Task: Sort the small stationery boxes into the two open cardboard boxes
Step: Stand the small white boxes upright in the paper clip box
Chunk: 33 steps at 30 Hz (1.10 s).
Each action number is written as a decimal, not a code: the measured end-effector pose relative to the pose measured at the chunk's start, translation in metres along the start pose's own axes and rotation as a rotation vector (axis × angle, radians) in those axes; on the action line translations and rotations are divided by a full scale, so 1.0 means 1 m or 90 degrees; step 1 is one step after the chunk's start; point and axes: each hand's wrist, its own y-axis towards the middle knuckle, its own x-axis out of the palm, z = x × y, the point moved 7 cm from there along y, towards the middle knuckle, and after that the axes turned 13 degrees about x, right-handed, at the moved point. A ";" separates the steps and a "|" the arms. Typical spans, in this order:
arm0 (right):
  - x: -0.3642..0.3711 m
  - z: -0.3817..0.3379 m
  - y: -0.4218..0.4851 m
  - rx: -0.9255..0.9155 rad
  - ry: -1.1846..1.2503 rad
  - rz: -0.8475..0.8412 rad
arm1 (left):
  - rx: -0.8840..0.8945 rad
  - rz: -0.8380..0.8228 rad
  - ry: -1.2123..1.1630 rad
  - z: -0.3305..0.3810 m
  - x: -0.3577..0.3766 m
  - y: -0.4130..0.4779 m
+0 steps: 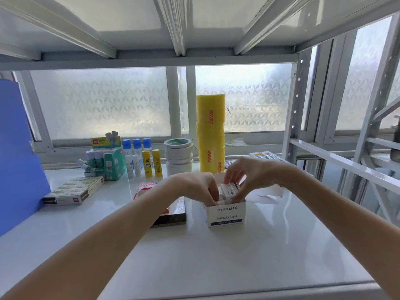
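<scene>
A white open cardboard box (226, 215) printed "PAPER CLIPS" stands on the white shelf, right of centre. Small white stationery boxes (229, 190) fill its top. My left hand (194, 186) reaches in from the left, its fingers curled down onto the small boxes at the carton's left side. From the right, my right hand (242, 178) pinches the small boxes with fingertips at the back and the right edge. Another opened box (149, 187) with pink and red print lies partly hidden under my left forearm.
A flat dark pack (171, 219) lies left of the carton. Further back stand yellow tape rolls (211, 135), white tape rolls (178, 155), glue sticks (149, 162) and green boxes (112, 163). A long flat box (74, 191) and a blue folder (17, 152) are at left. Shelf uprights stand at right.
</scene>
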 end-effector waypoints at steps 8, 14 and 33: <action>-0.001 -0.011 -0.012 0.013 -0.025 -0.035 | 0.063 0.086 -0.009 0.007 -0.015 -0.007; -0.006 -0.007 -0.019 0.022 0.031 -0.005 | 0.094 0.131 -0.090 -0.003 -0.023 -0.013; -0.010 -0.005 -0.011 -0.001 0.060 0.036 | 0.141 0.194 -0.188 -0.013 -0.030 -0.014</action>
